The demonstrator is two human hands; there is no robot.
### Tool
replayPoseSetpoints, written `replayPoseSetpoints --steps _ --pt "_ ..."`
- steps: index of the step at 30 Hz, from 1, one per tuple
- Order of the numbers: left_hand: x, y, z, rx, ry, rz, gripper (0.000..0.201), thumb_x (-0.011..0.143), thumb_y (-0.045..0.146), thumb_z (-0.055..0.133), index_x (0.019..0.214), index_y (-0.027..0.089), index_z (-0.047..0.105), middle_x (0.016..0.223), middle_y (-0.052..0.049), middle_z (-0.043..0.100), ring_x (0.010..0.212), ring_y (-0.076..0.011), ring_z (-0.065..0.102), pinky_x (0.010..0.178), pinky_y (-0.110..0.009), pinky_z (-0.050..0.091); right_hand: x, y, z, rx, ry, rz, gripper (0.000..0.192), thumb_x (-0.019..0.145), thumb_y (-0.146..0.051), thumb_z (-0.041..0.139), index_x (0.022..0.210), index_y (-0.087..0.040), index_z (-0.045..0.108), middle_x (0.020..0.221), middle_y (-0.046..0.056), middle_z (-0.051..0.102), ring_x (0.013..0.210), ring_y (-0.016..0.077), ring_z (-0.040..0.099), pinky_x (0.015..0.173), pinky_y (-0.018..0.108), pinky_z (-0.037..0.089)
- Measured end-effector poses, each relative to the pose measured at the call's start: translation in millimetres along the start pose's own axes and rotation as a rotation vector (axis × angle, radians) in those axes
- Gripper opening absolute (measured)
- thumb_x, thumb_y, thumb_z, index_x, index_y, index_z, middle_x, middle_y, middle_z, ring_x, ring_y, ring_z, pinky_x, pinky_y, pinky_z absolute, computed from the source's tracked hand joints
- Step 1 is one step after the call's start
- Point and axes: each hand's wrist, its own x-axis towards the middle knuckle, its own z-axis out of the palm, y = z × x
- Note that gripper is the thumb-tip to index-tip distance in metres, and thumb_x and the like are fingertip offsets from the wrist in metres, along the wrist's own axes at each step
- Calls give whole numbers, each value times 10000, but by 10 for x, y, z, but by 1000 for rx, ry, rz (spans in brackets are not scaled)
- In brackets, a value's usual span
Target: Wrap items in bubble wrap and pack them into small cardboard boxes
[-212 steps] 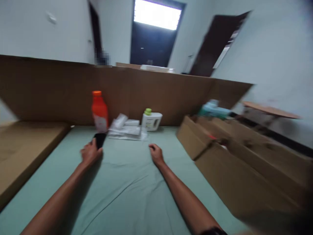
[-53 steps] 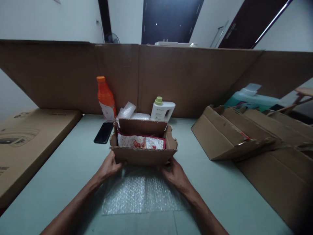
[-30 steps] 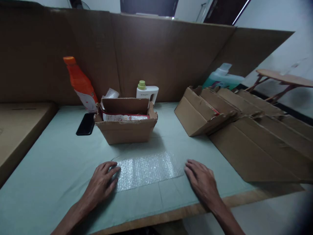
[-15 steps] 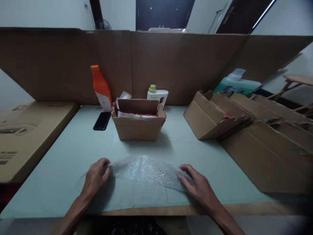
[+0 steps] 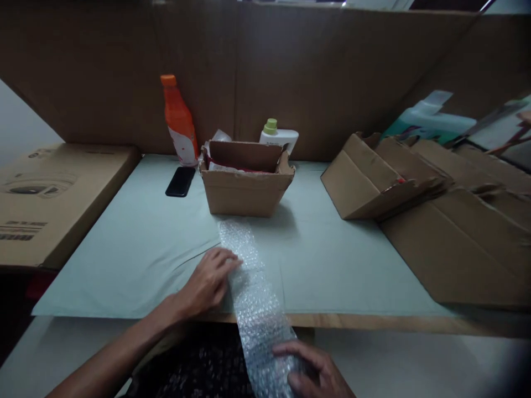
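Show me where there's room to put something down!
Bare cloth lies right of the bubble wrap, up to the brown boxes, and left, between the flat box and the left hand. It's crowded at the back, around the orange bottle, phone and open box.

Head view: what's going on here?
A person has both hands at a strip of bubble wrap. The left hand has its fingers over the strip's left edge on the table; the right hand is at the near end, past the table's front edge. Whether either grips it firmly is hard to tell. The far end lies just in front of an open box that has something red-edged inside. A phone lies left of the box.
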Motion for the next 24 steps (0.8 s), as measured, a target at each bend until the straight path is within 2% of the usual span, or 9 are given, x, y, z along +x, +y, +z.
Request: replayPoseSetpoints --steps 2,4,8,11,13,15,19,22,24 --pt "-386 252 -54 -235 -135 -5 785 735 24 477 1479 253 379 1442 -112 513 1384 -280 407 1131 -539 405 108 -72 46 208 30 -8 473 781 -628 687 1062 -250 734 988 80 723 874 254 666 815 383 531" --pt "-603 468 -33 -395 -160 -80 852 753 99 537 1544 264 267 1516 -123 442 1436 -299 355 1144 -546 398 283 -199 104 382 48 -41 458 807 -603 674 1074 -232 703 930 72 715 805 221 664 754 345 534" --pt "-492 598 246 -476 39 -400 685 866 237 555 1516 218 341 1245 -131 633 1132 -253 613 968 -436 531 642 -443 121 397 17 -153 595 899 -583 568 1369 -221 523 1056 127 722 861 238 697 736 362 558" --pt "-259 452 425 -409 137 -635 622 907 215 481 1510 162 340 912 -48 682 789 -177 640 765 -326 533 713 -456 -6 195 124 -224 663 977 -522 472 1540 -240 262 1073 132 722 809 220 708 649 343 567" --pt "-176 336 466 -343 100 -678 710 876 202 509 1542 151 268 840 -11 680 718 -165 623 718 -299 500 676 -390 -107 -80 244 -324 543 990 -426 505 1490 -268 361 1023 95 727 788 197 701 686 345 581" --pt "-152 259 471 -288 50 -681 771 856 199 526 1559 150 216 824 1 690 696 -166 623 699 -291 483 639 -305 -165 -425 303 -503 406 960 -298 574 1363 -286 524 1086 87 723 928 214 699 828 397 580" --pt "-165 243 450 -191 0 -688 775 850 200 527 1560 155 218 818 -3 698 685 -182 638 686 -303 488 713 -198 -126 -965 218 -803 499 875 -93 570 1351 -244 571 1401 137 604 1306 325 539 985 541 506" --pt "-216 310 371 -124 62 -630 695 877 225 533 1532 198 302 879 -31 689 761 -202 647 733 -336 515 827 -229 -70 -1055 166 -863 424 863 -16 499 1210 -207 650 1356 132 645 1277 326 568 935 530 529" --pt "-286 375 282 -120 128 -503 660 895 298 573 1511 224 348 1068 -91 670 954 -243 640 843 -397 529 877 -303 -46 -989 130 -851 356 891 -19 475 1120 -205 675 1205 109 725 1130 275 657 889 470 553"
